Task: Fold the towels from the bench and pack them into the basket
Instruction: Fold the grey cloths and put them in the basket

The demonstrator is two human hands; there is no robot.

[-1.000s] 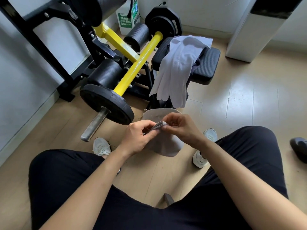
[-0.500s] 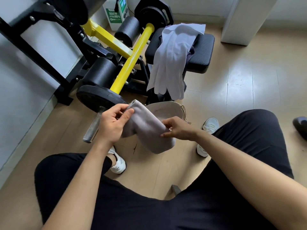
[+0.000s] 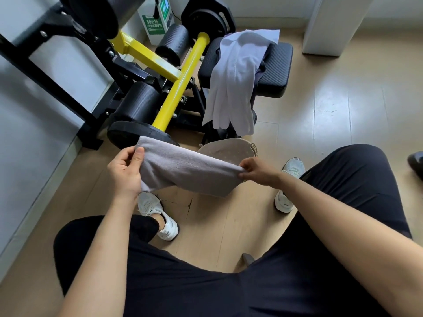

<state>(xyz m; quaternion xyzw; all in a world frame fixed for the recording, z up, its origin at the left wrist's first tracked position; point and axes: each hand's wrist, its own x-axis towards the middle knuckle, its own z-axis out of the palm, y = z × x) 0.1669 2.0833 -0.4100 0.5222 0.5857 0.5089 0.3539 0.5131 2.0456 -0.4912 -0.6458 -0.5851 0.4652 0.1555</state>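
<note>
Hanging between the two hands, a grey towel (image 3: 190, 170) is held stretched out above the floor (image 3: 320, 122), in front of the seated person's knees. Its left end is gripped by the left hand (image 3: 124, 172), the thumb pressed on the near face and the fingers wrapped behind the cloth. Its right end is pinched by the right hand (image 3: 258, 171), with the fingertips gathered on the upper corner. The upper edge is pulled nearly straight from hand to hand, sloping slightly down toward the right, while the rest of the cloth sags below that line.

Just behind the towel, a beige basket (image 3: 229, 148) is seen standing on the floor, its near side covered by the cloth and the right hand. Farther back, a white towel (image 3: 235, 83) is draped over the front of the black padded table (image 3: 274, 74), its lower end hanging down close to the basket's far rim. A dark cloth (image 3: 263, 65) is partly seen beneath it.

To the left of the table, a yellow bar (image 3: 180, 83) and a black weight plate (image 3: 137, 133) are seen. White shoes (image 3: 160, 216) are planted on the floor below the hands.
</note>
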